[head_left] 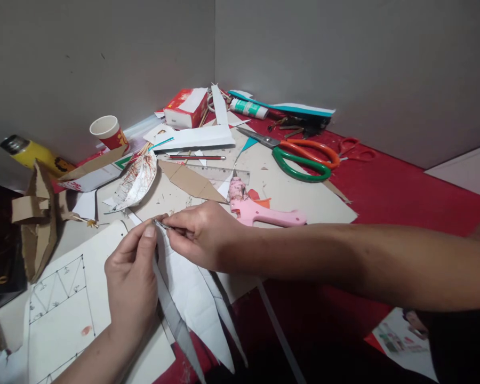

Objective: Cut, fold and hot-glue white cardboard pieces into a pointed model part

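Note:
My left hand (pixel 134 266) pinches the top end of a white paper piece (pixel 188 288) between thumb and forefinger. Its long pointed strips hang down toward the table's front edge. Close beside it, my right hand (pixel 202 232) is closed round a small metal tool (pixel 162 225), whose tip touches the paper near my left fingertips; most of the tool is hidden by my fingers. A sheet with a pen-drawn figure (pixel 64 309) lies under and left of my left hand. A pink glue gun (pixel 264 212) rests just beyond my right wrist.
Green-and-orange scissors (pixel 300 157) lie at the back right. A ruler (pixel 224 175), a red pencil (pixel 196 157) and a brown cardboard piece (pixel 190 181) are mid-table. At the left stand a paper cup (pixel 110 133) and a cardboard construction (pixel 38 224); a yellow bottle (pixel 38 154) leans there.

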The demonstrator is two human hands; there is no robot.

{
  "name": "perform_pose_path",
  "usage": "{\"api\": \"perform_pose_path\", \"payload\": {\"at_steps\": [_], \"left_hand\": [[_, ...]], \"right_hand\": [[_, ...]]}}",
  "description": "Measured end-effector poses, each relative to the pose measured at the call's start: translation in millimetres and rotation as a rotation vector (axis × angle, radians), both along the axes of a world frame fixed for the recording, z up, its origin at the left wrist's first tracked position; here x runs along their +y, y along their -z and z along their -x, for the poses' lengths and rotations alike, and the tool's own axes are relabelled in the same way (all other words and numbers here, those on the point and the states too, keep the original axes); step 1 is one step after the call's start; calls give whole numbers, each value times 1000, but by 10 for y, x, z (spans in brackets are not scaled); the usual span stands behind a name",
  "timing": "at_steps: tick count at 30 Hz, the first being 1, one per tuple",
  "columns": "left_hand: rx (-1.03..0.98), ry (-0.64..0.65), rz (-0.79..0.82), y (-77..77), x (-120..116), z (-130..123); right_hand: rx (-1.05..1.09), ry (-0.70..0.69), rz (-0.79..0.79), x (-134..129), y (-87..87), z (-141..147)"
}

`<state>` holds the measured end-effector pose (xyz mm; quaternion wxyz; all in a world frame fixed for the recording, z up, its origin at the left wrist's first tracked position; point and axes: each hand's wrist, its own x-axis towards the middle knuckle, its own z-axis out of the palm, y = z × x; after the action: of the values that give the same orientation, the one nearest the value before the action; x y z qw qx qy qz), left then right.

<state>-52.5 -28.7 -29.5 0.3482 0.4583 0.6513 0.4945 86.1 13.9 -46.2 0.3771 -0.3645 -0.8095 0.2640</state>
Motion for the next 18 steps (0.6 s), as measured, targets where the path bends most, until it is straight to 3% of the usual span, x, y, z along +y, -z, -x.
{"api": "perform_pose_path", "payload": {"at_steps": [9, 15, 18], "left_hand": [[-433, 63, 101, 28, -46, -48], [-546, 72, 180, 11, -55, -43], [-568, 83, 205, 18, -38, -25]], "right_hand": [[2, 22, -60, -37, 41, 18], [29, -11, -38, -52, 28, 3], [-6, -20, 44, -52, -15, -8]]}}
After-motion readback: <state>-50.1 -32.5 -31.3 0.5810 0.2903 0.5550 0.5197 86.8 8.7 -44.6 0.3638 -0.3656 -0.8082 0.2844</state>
